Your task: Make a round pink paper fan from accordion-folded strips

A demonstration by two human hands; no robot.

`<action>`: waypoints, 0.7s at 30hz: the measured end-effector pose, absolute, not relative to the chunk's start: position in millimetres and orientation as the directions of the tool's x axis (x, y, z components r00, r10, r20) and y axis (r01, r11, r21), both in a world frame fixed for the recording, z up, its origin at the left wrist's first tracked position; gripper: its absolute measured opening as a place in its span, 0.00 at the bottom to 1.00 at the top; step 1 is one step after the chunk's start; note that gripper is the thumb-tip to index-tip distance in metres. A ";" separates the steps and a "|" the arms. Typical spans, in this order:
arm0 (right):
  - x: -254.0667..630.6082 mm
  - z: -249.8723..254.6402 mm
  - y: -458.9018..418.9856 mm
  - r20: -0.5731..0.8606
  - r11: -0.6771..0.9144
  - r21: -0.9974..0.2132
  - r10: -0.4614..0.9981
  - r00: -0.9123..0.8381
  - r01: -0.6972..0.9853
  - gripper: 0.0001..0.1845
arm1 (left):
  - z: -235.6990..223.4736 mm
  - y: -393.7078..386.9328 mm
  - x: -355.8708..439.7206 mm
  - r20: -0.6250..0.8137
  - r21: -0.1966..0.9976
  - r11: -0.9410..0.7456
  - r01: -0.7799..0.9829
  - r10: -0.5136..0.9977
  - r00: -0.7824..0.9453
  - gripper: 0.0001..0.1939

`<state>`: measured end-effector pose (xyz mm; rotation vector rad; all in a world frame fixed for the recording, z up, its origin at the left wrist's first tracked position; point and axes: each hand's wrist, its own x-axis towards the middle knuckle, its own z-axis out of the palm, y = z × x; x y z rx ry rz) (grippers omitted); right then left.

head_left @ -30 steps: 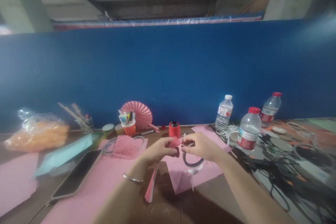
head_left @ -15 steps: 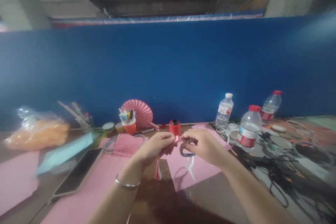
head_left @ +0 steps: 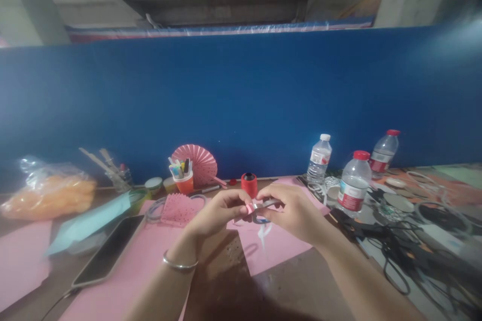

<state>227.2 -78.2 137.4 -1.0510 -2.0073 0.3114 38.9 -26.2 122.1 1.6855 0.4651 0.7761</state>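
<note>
Paper [head_left: 250, 208]: tip rightward, long axis hidden | left hand [head_left: 221, 211] pinching it | right hand [head_left: 295, 209] gripping grey ring [head_left: 271, 202]

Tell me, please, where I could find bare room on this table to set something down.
Bare brown tabletop shows between the forearms, bordered by a long pink paper sheet on the left and a smaller pink paper sheet farther forward. The right side is crowded with tangled black cables and clear plastic bottles.

Bare table [head_left: 226, 286] nearside of hands [head_left: 295, 206]; spool [head_left: 249, 185] blocks beyond.
</note>
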 end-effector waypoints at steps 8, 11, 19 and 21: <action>225.7 142.3 -82.9 0.525 0.630 -0.611 0.775 -0.350 0.478 0.06 | 110.1 -20.9 37.6 0.259 0.966 -0.166 -0.200 0.676 0.690 0.10; 225.9 142.1 -83.3 0.535 0.635 -0.605 0.771 -0.344 0.481 0.06 | 112.9 -22.8 38.8 0.249 0.968 -0.158 -0.194 0.693 0.677 0.09; 226.6 139.3 -81.8 0.597 0.675 -0.528 0.727 -0.340 0.515 0.07 | 122.4 -27.7 40.4 0.196 0.978 -0.193 -0.074 0.756 0.624 0.10; 226.9 138.7 -80.9 0.600 0.676 -0.520 0.724 -0.340 0.522 0.07 | 123.7 -28.0 40.6 0.210 0.970 -0.240 -0.033 0.762 0.613 0.09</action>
